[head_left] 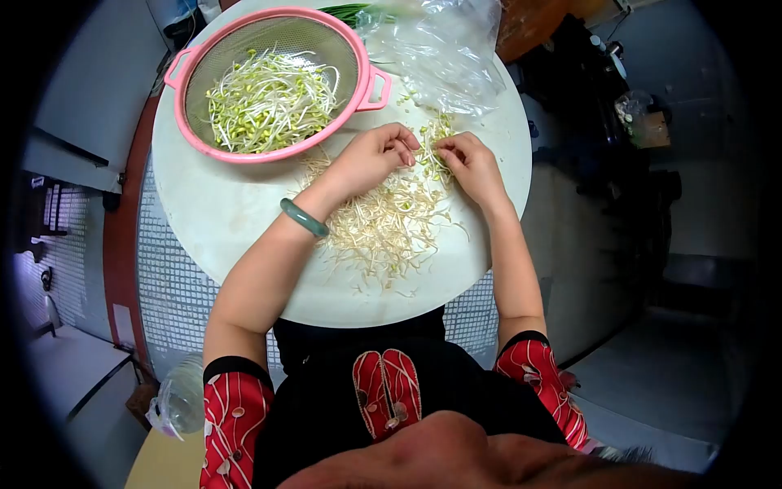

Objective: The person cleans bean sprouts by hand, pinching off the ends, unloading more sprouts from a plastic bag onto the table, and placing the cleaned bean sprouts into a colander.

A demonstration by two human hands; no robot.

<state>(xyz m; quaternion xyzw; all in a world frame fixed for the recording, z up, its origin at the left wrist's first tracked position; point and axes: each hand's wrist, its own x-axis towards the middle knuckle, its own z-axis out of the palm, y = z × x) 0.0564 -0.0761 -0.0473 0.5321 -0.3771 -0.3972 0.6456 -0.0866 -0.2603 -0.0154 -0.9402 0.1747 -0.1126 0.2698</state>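
Note:
My left hand (379, 156), with a green bangle on its wrist, is over the table with its fingers curled together; what they hold, if anything, is too small to make out. Just right of it, my right hand (474, 167) pinches at a small bunch of bean sprouts (437, 130) with thumb and forefinger. Below both hands spreads a loose pile of thin sprout tails (383, 232). At the upper left stands a pink-rimmed mesh colander (181, 110), holding many yellow-headed bean sprouts (273, 102).
A clear plastic bag (444, 57) lies at the back right of the round white table (216, 224). Green stalks (350, 13) show beside the bag. On the lower left, a clear plastic container (181, 395) is near a yellowish surface. Dark furniture stands at the right.

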